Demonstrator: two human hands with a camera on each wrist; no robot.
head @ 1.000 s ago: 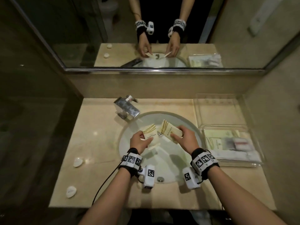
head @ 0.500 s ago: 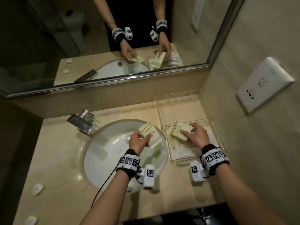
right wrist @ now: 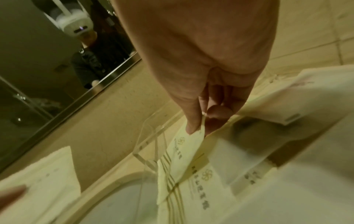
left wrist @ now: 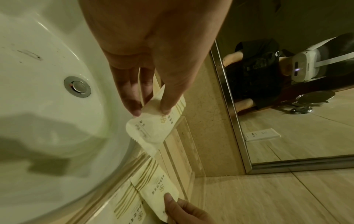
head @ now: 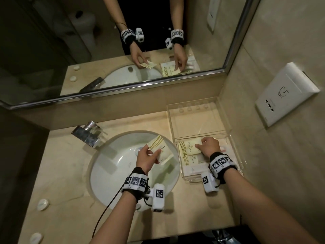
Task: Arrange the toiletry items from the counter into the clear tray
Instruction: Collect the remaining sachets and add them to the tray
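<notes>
A cream packet [head: 189, 147] with gold stripes is pinched at its right end by the fingers of the right hand [head: 210, 146]; it is held low inside the near compartment of the clear tray [head: 226, 127], lying over the other packets [head: 190, 159] already there. In the right wrist view the thumb and a fingertip [right wrist: 193, 125] are closed on the packet's edge, just by the tray's clear divider. A second cream packet [head: 161, 150] is gripped between the thumb and fingers of the left hand [head: 146, 159], and is held tilted above the right part of the white sink [head: 112, 166], apart from the tray. In the left wrist view this packet [left wrist: 153, 128] hangs from the fingertips [left wrist: 166, 109] with its serrated end down. The tray stands on the beige worktop [head: 66, 191] to the right of the sink, against the wall; its far compartment holds nothing that can be made out. A chrome tap [head: 87, 135] stands behind the sink on the left, and two small white caps [head: 43, 205] lie near the worktop's left front. A mirror [head: 123, 50] above reflects both hands, and a white wall socket [head: 286, 93] is fixed to the right wall.
</notes>
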